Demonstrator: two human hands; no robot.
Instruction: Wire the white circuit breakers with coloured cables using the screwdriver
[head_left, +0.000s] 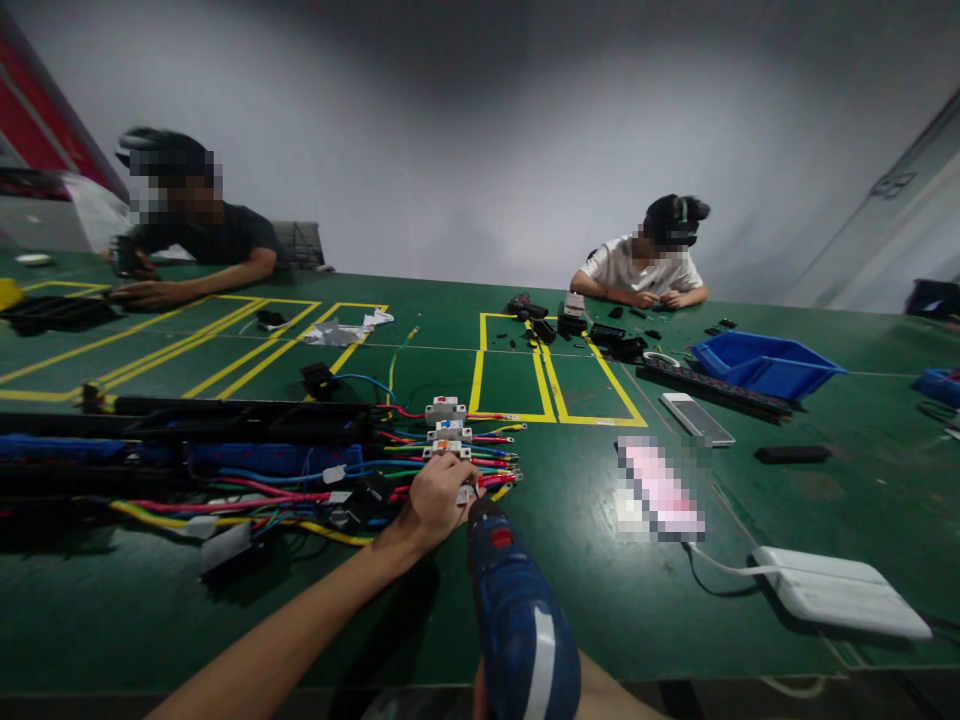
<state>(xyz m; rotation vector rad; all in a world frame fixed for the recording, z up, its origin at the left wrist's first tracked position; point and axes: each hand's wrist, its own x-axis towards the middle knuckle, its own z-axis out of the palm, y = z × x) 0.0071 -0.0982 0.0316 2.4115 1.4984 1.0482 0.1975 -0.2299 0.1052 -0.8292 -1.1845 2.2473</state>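
Note:
My left hand [439, 496] is closed on a small white circuit breaker [465, 494] at the end of a bundle of wires. In my right hand [480, 690], mostly hidden behind the tool, is a blue cordless drill [517, 610]. Its front end points forward at the breaker by my left fingertips; I cannot tell whether the bit touches a screw. Just beyond my left hand, several more breakers, such as one with an orange switch [448, 449], stand in a row. Red, blue, green and yellow wires [300, 495] with metal lugs run through them.
Long black housings [247, 420] lie left. At right are a lit phone [660, 487], a white power bank [840, 590], a second phone [697, 418] and a blue bin [765, 368]. Two people, one in dark clothes [225, 240] and one in white [637, 268], sit across the green table [570, 640].

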